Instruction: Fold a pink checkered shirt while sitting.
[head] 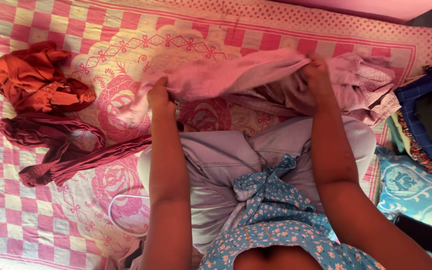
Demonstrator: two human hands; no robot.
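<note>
A pale pink cloth [226,77] is being held up over the far middle of the bed, above the pink checked bedsheet [21,210]. Its left end is being gripped by the left hand [160,96], with the fingers closed tight around a bunch of the cloth. Its right end is being pinched by the right hand [317,75], fingers also closed on it. The cloth is sagging and blurring between the hands, so it is likely being felt as light, soft and floppy, not slippery. It is best being taken by its edges or corners, as is being done here. More pale cloth [371,87] is lying bunched at the right. An orange garment [36,77] and a dark red garment [71,147] are lying at the left, well apart from the hands.
</note>
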